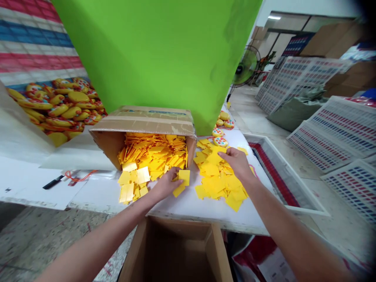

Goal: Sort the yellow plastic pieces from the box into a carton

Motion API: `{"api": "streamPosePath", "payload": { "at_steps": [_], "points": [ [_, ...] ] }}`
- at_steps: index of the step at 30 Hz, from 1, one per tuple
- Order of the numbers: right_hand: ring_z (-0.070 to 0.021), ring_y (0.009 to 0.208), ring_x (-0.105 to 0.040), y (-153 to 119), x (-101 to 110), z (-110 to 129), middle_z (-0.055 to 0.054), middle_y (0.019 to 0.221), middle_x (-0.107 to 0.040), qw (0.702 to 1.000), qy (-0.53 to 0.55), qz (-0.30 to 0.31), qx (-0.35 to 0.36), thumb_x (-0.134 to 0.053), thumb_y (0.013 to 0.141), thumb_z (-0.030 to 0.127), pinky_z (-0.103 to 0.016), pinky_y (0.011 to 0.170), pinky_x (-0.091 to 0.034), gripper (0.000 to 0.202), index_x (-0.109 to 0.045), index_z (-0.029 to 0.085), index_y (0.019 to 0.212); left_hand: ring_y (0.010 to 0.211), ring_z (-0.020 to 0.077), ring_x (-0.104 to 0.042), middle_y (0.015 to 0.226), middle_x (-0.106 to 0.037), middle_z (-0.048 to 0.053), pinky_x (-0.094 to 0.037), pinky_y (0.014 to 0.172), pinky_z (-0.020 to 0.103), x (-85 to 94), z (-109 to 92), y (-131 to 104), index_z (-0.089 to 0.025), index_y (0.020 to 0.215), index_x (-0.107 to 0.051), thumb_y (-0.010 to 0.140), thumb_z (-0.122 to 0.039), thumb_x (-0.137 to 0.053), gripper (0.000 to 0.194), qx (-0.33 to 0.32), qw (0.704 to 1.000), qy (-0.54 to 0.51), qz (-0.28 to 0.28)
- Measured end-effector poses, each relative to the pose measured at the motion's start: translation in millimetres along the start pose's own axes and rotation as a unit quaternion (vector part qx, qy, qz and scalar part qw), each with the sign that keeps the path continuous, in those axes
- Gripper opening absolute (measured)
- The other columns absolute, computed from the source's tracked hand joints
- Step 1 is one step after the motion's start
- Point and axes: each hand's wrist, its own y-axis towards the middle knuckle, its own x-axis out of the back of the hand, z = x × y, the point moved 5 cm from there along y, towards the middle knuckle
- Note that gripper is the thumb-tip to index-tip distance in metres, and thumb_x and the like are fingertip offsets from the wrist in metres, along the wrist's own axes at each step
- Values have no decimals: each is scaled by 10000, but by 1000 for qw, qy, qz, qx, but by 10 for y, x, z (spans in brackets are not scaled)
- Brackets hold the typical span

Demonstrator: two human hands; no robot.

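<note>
Holding on our left: our left hand has its fingers pinched together on a flat yellow square, just before the mouth of the cardboard box. Another yellow piece shows just below it; we cannot tell whether the same fingers hold this one also.
Holding on our right: our right hand has the thumb and the forefinger brought together at the edge of a yellow plate, above the far part of the loose pile.
Cardboard box: it lies on its side upon the tabletop, its opening toward us.
Yellow heap: many thin pieces fill the inside of this box, and some spill out at its left front.
Loose pile: similar yellow pieces lie overlapped on the tabletop, to the right of the box.
Lower box: it stands open below the front edge of the tabletop, between our two arms.
Left side: a black tool lies near an orange cord; farther behind, we see yellow toys in a big mass.
Behind: a green panel rises beyond the box.
Right side: dotted yellow rounds are next to the pile, and a fan and white crates stand farther away.
</note>
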Motion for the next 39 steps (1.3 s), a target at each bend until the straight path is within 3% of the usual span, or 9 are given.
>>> {"api": "streamPosePath", "payload": {
  "at_steps": [4,8,14,23,26,29,31,34,39],
  "points": [
    [-171,602,-593,-45,-103,-144,-6,647,-609,980,179,-7,-90,-654,700,606,-298,542,-487,409,-543,213,704,667,144,-632,801,-634,7,-495,595,245,-2,65,-34,-183,1009,-476,751,-377,-678,381,63,971,-229,1],
    [-193,721,-652,-91,-163,-160,-27,749,-667,944,300,-20,-136,-711,659,534,-330,632,-547,363,-583,213,772,692,150,-634,851,-611,-1,-503,538,244,30,49,-149,-209,1034,-473,714,-373,-726,440,130,945,-299,-16],
    [-122,639,-617,-163,-195,-121,37,676,-637,914,371,-57,-152,-840,551,331,-235,620,-527,327,-623,199,757,742,166,-656,907,-632,11,-553,594,307,27,11,-246,-223,1020,-476,715,-255,-726,396,146,914,-377,-25],
    [-189,894,-673,-371,-253,-29,5,903,-701,895,418,-28,-154,-696,743,396,-330,692,-558,230,-572,256,877,811,191,-666,1018,-631,71,-582,680,383,19,-129,-373,-212,1177,-463,773,-156,-616,435,143,886,-441,23],
    [-201,907,-672,-603,-225,53,-8,966,-703,887,429,-8,-174,-698,737,345,-333,678,-564,247,-615,276,960,827,188,-665,1072,-638,71,-572,704,356,3,-343,-639,-239,1253,-462,809,-213,-600,466,120,916,-367,105],
    [-185,897,-670,-898,-201,194,-2,994,-696,869,450,15,-207,-709,735,339,-311,692,-563,307,-630,293,1028,1002,209,-634,1142,-652,50,-513,879,363,-52,-612,-1041,-285,1273,-528,861,-276,-569,414,40,953,-160,255],
    [-175,877,-669,-1134,-192,337,1,995,-694,868,447,41,-214,-708,754,367,-297,704,-557,319,-625,296,1054,1154,224,-564,1259,-619,34,-422,1010,366,-57,-721,-1255,-314,1266,-570,860,-271,-579,408,-24,950,-20,312],
    [-162,816,-667,-1539,-190,603,-6,954,-695,884,400,119,-208,-666,818,417,-280,706,-542,284,-617,290,1068,1055,192,-611,1157,-671,24,-456,931,300,36,-698,-1272,-283,1166,-639,899,-285,-521,292,-33,962,59,263],
    [-193,1031,-635,-1984,-202,910,-34,1133,-677,911,198,349,-97,-560,909,408,-334,907,-499,312,-602,307,1201,898,170,-637,1008,-702,37,-476,799,256,177,-509,-818,-204,1053,-652,930,-299,-458,248,-48,985,145,82]
  ]
}}
